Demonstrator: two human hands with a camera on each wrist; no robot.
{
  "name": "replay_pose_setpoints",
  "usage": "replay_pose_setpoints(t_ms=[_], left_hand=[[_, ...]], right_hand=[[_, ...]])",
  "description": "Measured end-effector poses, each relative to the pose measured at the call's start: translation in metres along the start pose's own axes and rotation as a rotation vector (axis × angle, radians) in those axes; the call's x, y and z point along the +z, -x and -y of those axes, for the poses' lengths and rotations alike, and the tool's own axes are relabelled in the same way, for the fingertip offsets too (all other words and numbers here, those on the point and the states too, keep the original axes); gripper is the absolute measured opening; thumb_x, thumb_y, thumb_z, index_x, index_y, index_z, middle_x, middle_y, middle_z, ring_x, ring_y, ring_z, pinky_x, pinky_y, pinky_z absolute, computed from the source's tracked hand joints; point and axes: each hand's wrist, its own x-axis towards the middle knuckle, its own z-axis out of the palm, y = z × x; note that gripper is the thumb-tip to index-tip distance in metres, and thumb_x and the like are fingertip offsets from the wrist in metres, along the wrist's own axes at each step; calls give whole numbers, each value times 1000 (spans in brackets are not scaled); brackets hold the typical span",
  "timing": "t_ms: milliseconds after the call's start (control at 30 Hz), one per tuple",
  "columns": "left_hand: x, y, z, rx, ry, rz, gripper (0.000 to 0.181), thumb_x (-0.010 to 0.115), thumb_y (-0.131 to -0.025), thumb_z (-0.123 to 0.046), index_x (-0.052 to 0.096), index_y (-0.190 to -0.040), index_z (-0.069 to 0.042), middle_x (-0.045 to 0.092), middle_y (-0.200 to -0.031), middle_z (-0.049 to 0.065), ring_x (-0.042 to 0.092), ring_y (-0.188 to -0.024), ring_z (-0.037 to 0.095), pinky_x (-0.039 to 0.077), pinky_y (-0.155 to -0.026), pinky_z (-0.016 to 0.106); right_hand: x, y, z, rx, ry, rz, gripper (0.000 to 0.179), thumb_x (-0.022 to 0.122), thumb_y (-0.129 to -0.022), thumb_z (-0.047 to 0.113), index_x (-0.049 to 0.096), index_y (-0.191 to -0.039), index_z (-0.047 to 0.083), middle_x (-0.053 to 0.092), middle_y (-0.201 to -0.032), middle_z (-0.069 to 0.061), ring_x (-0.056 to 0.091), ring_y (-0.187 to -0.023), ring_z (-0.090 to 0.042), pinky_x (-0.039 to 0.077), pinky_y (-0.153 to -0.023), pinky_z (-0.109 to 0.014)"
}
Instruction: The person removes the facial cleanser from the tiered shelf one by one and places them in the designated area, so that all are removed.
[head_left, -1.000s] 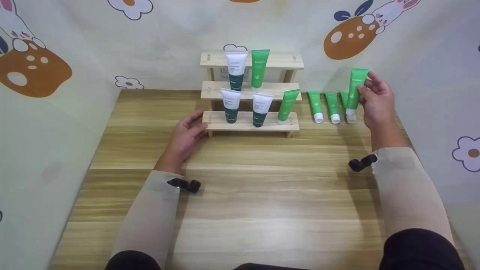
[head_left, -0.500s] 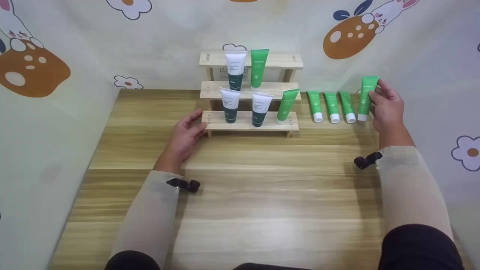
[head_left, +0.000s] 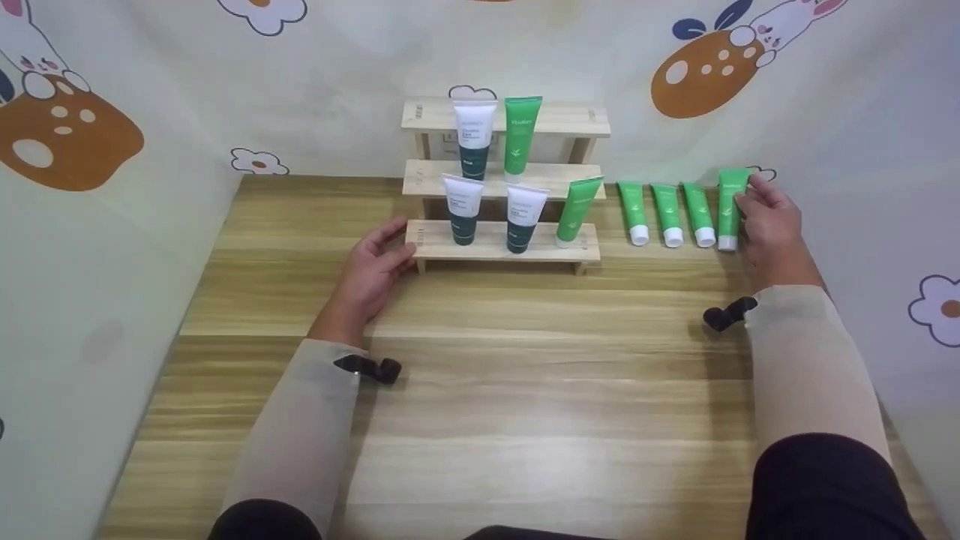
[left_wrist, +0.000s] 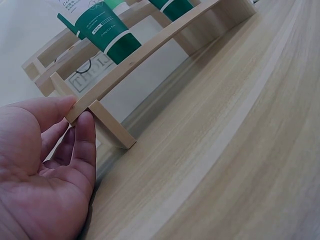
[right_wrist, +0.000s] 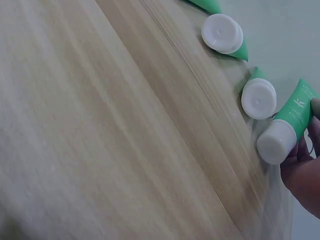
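Observation:
In the head view, my left hand pinches the left end of a three-tier wooden display stand; the left wrist view shows its thumb on top of the board and fingers below. My right hand holds a green squeeze tube by its side, white cap down, at the right end of a row. Beside it, three similar green tubes lie on the table. In the right wrist view, the held tube tilts near another tube's cap. Whether it touches the table I cannot tell.
On the stand's lowest step are two white-and-dark-green tubes and a tilted green tube. The middle step bears another white-and-dark-green tube and a green tube. Printed cloth walls border the wooden table.
My right hand has moved the green tube rightward and down, from in front of the third lying tube to the row's right end. My left hand has kept its grip on the stand.

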Motion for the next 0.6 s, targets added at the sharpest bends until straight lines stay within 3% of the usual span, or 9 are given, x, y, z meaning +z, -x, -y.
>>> replay_pose_setpoints(t_ms=[300, 600], left_hand=[[-1, -1, 0, 1, -11, -1, 61, 69, -102, -5, 48, -159, -10, 46, -167, 4, 59, -136, 19, 59, -104, 26], [-1, -1, 1, 2, 40, 15, 63, 65, -103, 1, 43, -161, -6, 45, -166, 7, 62, -126, 17, 60, -101, 25]], right_hand=[[8, -12, -1, 39, 92, -49, 57, 67, -105, 37, 48, -158, 45, 29, -176, 16, 23, -165, -6, 17, -138, -30], [12, -22, -2, 11, 192, -80, 59, 67, -106, 29, 47, -162, 32, 32, -176, 14, 26, -162, -5, 23, -135, -25]])
